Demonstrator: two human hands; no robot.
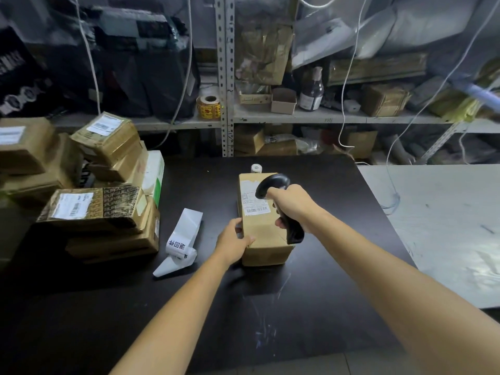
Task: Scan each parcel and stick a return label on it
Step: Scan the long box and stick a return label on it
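Head view: my right hand (292,207) is wrapped round the handle of a black scanner (273,185), whose head hides part of the shipping label on the brown parcel (263,234); the label's print is unreadable. My left hand (232,242) grips the parcel's near left corner. The parcel lies on a black table (243,320), a return-label strip (184,236) near its left, stacked parcels (94,209) beyond. Cluttered, blurry shelves (227,77) stand behind.

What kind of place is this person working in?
Probably a parcel-handling storeroom, perhaps a returns desk. The right hand holds a barcode scanner over a labelled cardboard parcel, more taped parcels are stacked at the left, and metal shelving behind holds boxes and bags.
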